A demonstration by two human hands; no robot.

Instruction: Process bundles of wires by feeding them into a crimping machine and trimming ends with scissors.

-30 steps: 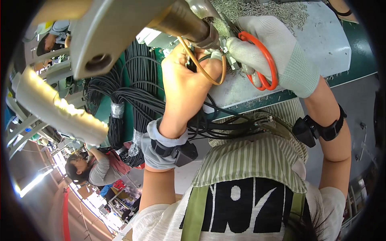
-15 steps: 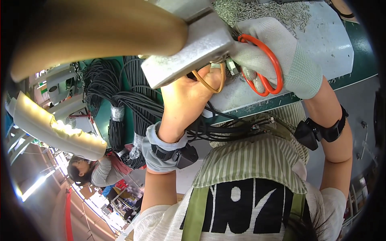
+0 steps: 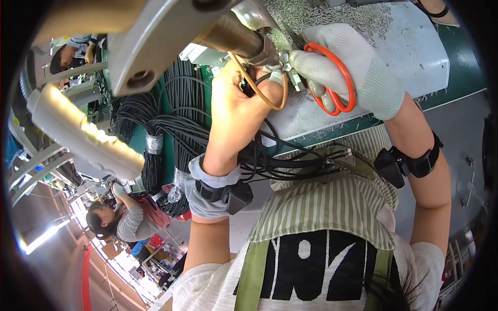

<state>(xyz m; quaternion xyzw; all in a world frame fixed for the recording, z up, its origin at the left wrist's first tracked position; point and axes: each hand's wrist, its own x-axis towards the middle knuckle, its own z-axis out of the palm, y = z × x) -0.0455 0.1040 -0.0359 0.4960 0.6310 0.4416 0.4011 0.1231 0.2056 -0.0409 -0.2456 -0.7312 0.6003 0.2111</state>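
My left hand (image 3: 239,106), bare apart from pale covers on the fingertips, is closed around a thin black cable (image 3: 263,78) under the press head. A yellow-orange loop (image 3: 282,98) hangs over its fingers. A white knitted glove covers my right hand (image 3: 342,65), which is closed on red-handled scissors (image 3: 348,85), their blades mostly hidden. Between the two hands, by the right fingertips, is a small silvery metal connector (image 3: 296,82). The metal press tip (image 3: 267,54) stands just above the left fingers.
Many small metal pins (image 3: 358,23) are heaped on a white board (image 3: 415,67) on the green bench. Bundled black cables (image 3: 181,114) lie at left, and loose cable ends (image 3: 332,160) cross my lap. A lit lamp (image 3: 85,129) and a co-worker (image 3: 127,217) are at left.
The large metal block and tan bar in front of the left fingers have moved up and left, uncovering the press tip and cable. Both hands stay close together, the right slightly farther left.
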